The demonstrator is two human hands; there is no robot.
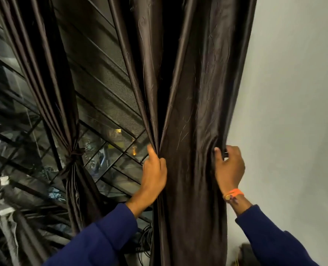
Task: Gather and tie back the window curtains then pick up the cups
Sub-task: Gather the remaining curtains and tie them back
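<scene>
A dark brown satin curtain [193, 112] hangs in the middle of the view, next to the wall. My left hand [154, 172] grips its left edge, bunching the folds at about waist height of the panel. My right hand [229, 167] grips its right edge, fingers curled round the cloth. A second dark curtain [44, 73] hangs at the left, tied at its middle with a knot [74, 153]. No cups are in view.
The window [105, 96] with a dark mesh screen and diagonal metal grille sits between the two curtains. A plain white wall [293, 112] fills the right side. Black cables [145, 240] hang low beside the curtain. A dark object [245, 254] lies at the bottom right.
</scene>
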